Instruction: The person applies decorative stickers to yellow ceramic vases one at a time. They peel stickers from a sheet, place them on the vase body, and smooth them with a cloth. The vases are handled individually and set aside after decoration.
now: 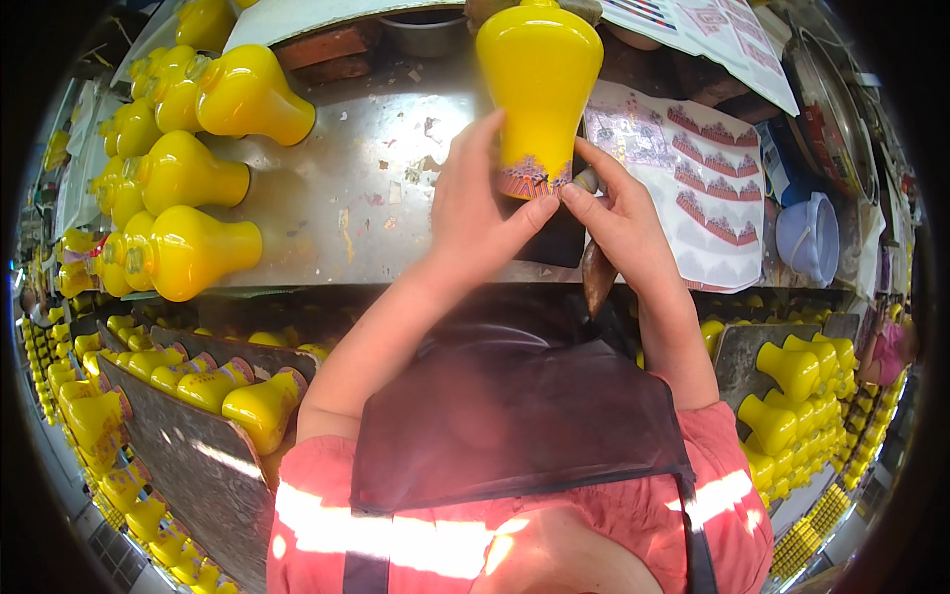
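Stretching across the scene, one metal worktable [356, 198], scuffed and littered with scraps. Lying on their sides along its left part, at least six plain yellow vases [198, 247], with many more, too many to count, racked on boards below on both sides. Resting at right, one sheet of patterned decal strips [717, 198], beside one pale blue lidded tub [809, 236]. Standing up at centre above the table, one yellow vase [539, 89] with a patterned band at its lower end. Wrapping that end, left hand [475, 213], fingers curled, thumb pressing the band. Pinching at the band's edge, right hand [618, 213], fingertips together, also gripping one dark tool [597, 277].
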